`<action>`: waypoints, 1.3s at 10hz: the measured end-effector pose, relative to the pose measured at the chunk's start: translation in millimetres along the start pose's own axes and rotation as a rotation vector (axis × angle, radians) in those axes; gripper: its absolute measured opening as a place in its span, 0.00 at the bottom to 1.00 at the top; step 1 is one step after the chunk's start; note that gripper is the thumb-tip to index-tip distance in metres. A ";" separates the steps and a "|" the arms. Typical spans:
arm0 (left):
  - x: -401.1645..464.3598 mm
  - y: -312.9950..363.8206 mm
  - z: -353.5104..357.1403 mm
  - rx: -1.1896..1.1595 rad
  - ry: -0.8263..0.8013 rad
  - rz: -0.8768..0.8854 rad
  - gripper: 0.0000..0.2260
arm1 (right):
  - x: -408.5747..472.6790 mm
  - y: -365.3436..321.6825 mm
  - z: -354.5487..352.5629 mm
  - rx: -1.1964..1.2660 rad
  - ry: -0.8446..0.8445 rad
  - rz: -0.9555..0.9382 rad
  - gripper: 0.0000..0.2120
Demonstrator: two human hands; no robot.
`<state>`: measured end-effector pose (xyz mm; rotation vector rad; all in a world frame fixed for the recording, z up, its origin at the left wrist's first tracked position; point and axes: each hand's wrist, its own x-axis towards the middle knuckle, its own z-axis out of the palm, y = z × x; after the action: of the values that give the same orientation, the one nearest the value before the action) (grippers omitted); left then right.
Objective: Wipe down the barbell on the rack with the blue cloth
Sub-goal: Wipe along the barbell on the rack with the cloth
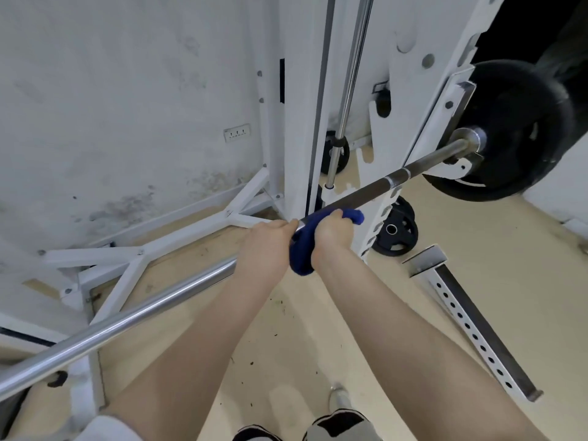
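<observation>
A steel barbell runs from the lower left up to the right, where it rests on a white rack hook and carries a black weight plate. My left hand is wrapped around the bare bar near its middle. Just to its right, my right hand grips the blue cloth, which is folded around the bar. Part of the cloth hangs below my right wrist and a bit sticks out past my fingers. The bar under both hands is hidden.
The white rack upright and its floor braces stand behind the bar. A smaller black plate leans at the rack's foot. A perforated metal beam lies on the tan floor at right. My shoe is below.
</observation>
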<state>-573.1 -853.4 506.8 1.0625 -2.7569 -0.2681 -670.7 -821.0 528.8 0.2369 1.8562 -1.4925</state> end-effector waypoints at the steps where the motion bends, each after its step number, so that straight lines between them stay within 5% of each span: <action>1: -2.3 -5.6 3.5 -0.021 0.041 0.031 0.15 | 21.9 -5.0 -1.6 -0.860 0.150 -0.400 0.31; 2: -1.4 -7.6 4.6 -0.075 0.055 0.053 0.16 | 26.1 -3.3 4.3 -0.255 0.139 -0.226 0.29; 4: 1.6 -8.3 5.1 -0.103 0.070 0.047 0.14 | 8.3 15.3 2.9 0.020 0.002 -0.348 0.24; 5: 5.4 -12.1 7.9 -0.098 -0.057 -0.007 0.19 | 26.1 -0.5 -2.1 -0.200 0.072 -0.427 0.24; 7: -0.6 -7.2 5.2 -0.152 0.010 -0.044 0.17 | 35.8 -1.0 -0.3 -0.265 0.155 -0.417 0.23; 9: -2.7 -2.7 7.7 -0.158 0.097 0.000 0.11 | 20.3 29.4 8.7 -0.341 0.067 -0.535 0.22; 11: -4.4 -1.3 3.9 -0.149 0.160 0.024 0.14 | 99.4 -29.3 -45.2 -0.311 0.266 -0.377 0.22; 13: -3.4 0.5 10.8 -0.110 0.227 -0.017 0.15 | 88.5 -10.8 -30.6 -0.485 0.498 -0.687 0.19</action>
<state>-573.4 -849.6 496.1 1.0201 -2.5037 -0.2797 -753.0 -822.4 482.8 -0.3276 2.8343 -1.4086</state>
